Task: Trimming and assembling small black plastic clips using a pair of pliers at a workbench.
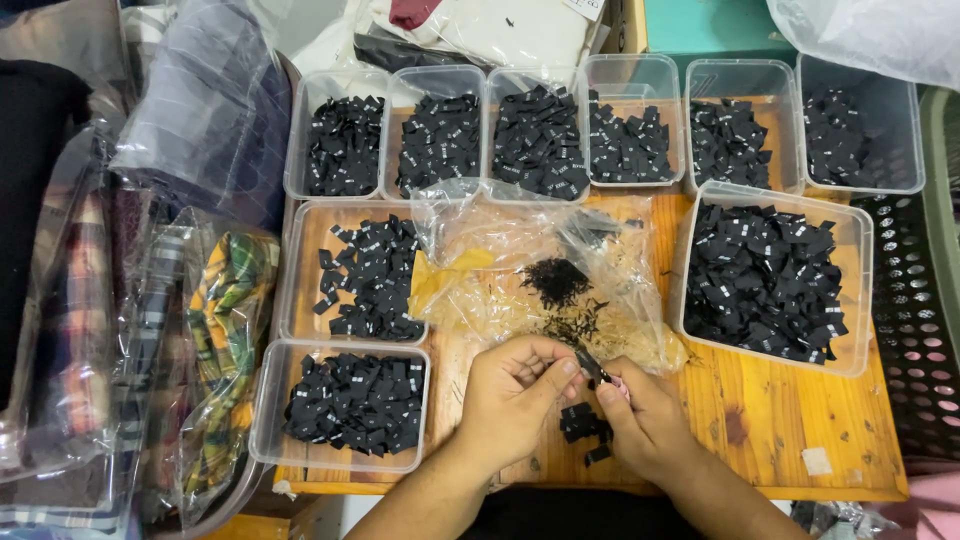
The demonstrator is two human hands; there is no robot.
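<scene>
Wooden counter (780, 410) carries clear plastic tubs (765, 280) of black fabric labels and an opened plastic bag (530, 270). Left hand (510, 395) and right hand (645, 420) meet; fingers (565, 372) closed, pinching one black label (590, 367). Small label pile (585, 428) lies directly beneath.

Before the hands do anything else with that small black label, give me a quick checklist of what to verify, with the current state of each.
1. Black label pinched between both hands: ok; the left hand and right hand meet on it.
2. Grip secure: cannot tell; the fingertips hide most of the label.
3. Small pile of labels below the hands, lying on the wooden table: ok.
4. Clear plastic bag open behind the hands, with dark scraps on it: ok.
5. Tubs of labels upright: ok; the large tub and the near-left tub stand level.
6. Pink item by the right hand: cannot tell what it is.
</scene>
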